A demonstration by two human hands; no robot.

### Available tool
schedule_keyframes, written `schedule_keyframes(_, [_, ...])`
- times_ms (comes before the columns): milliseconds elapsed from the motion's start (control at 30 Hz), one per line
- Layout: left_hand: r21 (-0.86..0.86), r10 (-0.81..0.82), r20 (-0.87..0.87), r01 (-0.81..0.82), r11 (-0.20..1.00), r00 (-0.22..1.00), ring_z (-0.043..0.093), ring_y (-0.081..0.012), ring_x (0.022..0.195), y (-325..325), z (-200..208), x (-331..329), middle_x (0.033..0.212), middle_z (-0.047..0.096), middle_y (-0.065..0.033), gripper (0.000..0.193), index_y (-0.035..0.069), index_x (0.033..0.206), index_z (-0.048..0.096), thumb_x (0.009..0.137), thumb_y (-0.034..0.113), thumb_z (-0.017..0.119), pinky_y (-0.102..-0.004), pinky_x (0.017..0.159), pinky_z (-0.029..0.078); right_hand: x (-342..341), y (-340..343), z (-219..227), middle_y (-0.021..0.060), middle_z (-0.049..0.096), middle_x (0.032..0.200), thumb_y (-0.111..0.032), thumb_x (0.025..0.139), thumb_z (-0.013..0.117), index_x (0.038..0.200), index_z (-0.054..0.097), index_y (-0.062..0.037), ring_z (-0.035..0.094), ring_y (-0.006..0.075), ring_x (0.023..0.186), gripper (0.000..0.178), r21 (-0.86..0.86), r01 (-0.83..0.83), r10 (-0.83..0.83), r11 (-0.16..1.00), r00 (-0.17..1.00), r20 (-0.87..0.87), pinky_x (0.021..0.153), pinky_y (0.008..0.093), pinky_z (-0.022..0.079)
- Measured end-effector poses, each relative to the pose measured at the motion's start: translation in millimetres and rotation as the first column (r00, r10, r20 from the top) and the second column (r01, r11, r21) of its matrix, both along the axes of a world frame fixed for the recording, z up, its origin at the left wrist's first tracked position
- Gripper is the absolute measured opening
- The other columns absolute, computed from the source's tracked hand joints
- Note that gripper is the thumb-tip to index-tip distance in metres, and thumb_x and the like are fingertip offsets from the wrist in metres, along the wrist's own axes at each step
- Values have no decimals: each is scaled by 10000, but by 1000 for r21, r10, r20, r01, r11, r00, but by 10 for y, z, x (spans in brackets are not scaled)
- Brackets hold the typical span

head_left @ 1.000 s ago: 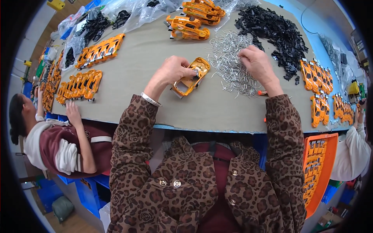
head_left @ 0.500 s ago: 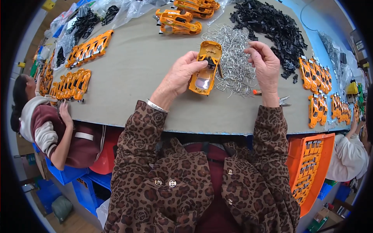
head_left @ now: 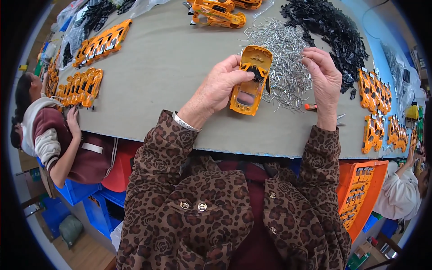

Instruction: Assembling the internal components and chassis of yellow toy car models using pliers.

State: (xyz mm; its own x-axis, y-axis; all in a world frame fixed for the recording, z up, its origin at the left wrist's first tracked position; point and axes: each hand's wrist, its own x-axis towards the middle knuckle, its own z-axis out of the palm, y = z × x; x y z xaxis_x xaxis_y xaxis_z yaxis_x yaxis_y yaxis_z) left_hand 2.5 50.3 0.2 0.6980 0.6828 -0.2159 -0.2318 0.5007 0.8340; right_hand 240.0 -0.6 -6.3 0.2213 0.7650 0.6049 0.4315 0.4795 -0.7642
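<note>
My left hand (head_left: 218,85) grips an orange toy car body shell (head_left: 254,88), its hollow underside facing up. The left thumb presses on a black plastic part (head_left: 258,72) seated inside the shell. Just right of the shell spreads a heap of thin bent metal wires (head_left: 288,67). Over the heap's right edge is my right hand (head_left: 325,78), thumb and fingertips pinched together. Whatever the pinch holds is too small to make out. By the right wrist lie a small orange-tipped item (head_left: 310,107) and a pliers-like metal tool (head_left: 340,118), partly hidden.
Black plastic parts (head_left: 335,33) are heaped at the far right. Orange car shells (head_left: 218,17) lie at the back, with rows at left (head_left: 81,87) and right (head_left: 374,92). An orange crate (head_left: 360,193) stands below the table's right edge. People (head_left: 49,130) sit on both sides.
The view has shifted slightly, so both hands appear further right. The left hand still holds the shell, now tilted a little differently. The right hand keeps its pinch near the wires.
</note>
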Motion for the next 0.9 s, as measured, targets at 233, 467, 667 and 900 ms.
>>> schedule_keyframes(233, [-23,41,-73,-43,999,996,649,-220,825,11,47,-28,977,604,-120,311,-5,1171,445,873,73,485,-343,593,578,-113,-90,115,124,646,922,-51,918,522,1090,592,21,655,172,803,200,-227,-232,110,946,887,-448,639,261,552])
schedule_keyframes(467, [1,145,-76,-146,989,986,637,-163,755,-2,10,2,933,604,-88,285,-5,1128,490,847,43,474,-329,565,571,-171,-73,143,130,647,912,-33,915,513,1083,595,32,657,169,768,197,-226,-281,160,933,884,-439,647,261,561])
schedule_keyframes(667, [4,158,-70,-158,987,985,631,-158,746,-3,0,12,927,604,-82,290,-3,1119,500,833,27,464,-314,590,567,-119,-63,108,121,647,904,-19,903,524,1067,604,38,655,160,758,191,-305,-263,116,915,897,-426,656,255,559])
schedule_keyframes(900, [-55,146,-56,-149,987,988,630,-177,809,11,-58,-18,967,604,-92,255,7,1122,504,883,92,489,-343,626,568,-248,-121,254,89,642,889,18,873,551,1028,627,36,647,132,736,174,-312,-207,90,927,932,-352,648,228,543])
